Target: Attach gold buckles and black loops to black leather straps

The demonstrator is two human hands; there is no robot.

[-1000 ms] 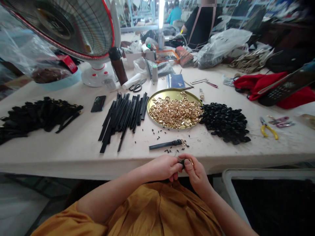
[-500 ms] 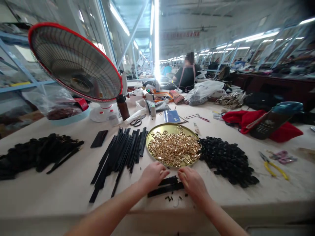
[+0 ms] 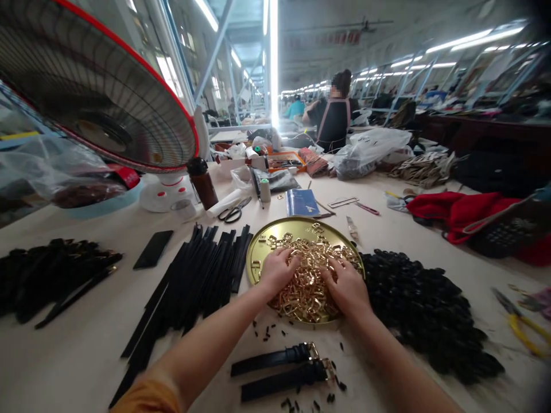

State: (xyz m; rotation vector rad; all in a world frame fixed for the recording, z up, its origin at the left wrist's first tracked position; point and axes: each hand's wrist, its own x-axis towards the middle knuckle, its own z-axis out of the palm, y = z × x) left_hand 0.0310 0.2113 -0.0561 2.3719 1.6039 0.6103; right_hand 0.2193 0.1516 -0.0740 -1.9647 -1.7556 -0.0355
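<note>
Both hands are in a round gold tray (image 3: 263,229) of small gold buckles (image 3: 307,281). My left hand (image 3: 279,271) rests on the left part of the heap, fingers apart and touching buckles. On the right part lies my right hand (image 3: 348,287), its fingers spread over the metal pieces. Between my forearms, nearer the table edge, are two black straps (image 3: 275,383) side by side, each with a gold buckle at its right end. Small black bits (image 3: 297,405) are scattered around them.
Long black strips (image 3: 193,275) lie left of the tray, with a black phone (image 3: 153,249) beyond. Black loops (image 3: 422,298) are heaped on the right, near yellow-handled pliers (image 3: 527,332). A red-rimmed fan (image 3: 142,92), scissors (image 3: 235,211) and blue booklet (image 3: 302,202) are farther back. Another person (image 3: 334,117) stands behind.
My hands have moved forward from the straps into the tray of buckles, and the fingers have spread. Both straps now lie uncovered on the table. The view has shifted closer.
</note>
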